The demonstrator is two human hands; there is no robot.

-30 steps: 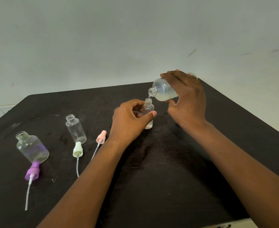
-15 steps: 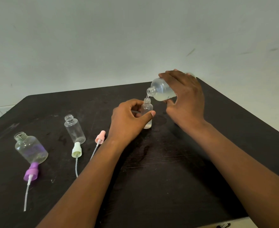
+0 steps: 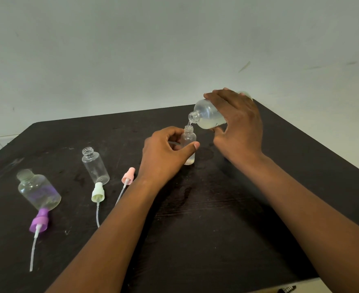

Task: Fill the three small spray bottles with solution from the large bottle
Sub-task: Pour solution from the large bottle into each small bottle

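- The large bottle (image 3: 208, 116) is held tilted in the right hand (image 3: 237, 125), its grip clenched around the body, mouth down-left just above the small bottle (image 3: 188, 144).
- A thin stream (image 3: 188, 124) is seen between the two mouths.
- The small bottle is kept upright on the dark counter (image 3: 216, 208) by the left hand (image 3: 163, 157), grasped between thumb and fingers; a little liquid lies at its bottom.
- Two uncapped bottles, a narrow one (image 3: 95, 164) and a wide one (image 3: 38, 191), are left further left, each with a spray cap (image 3: 97, 192) before it.
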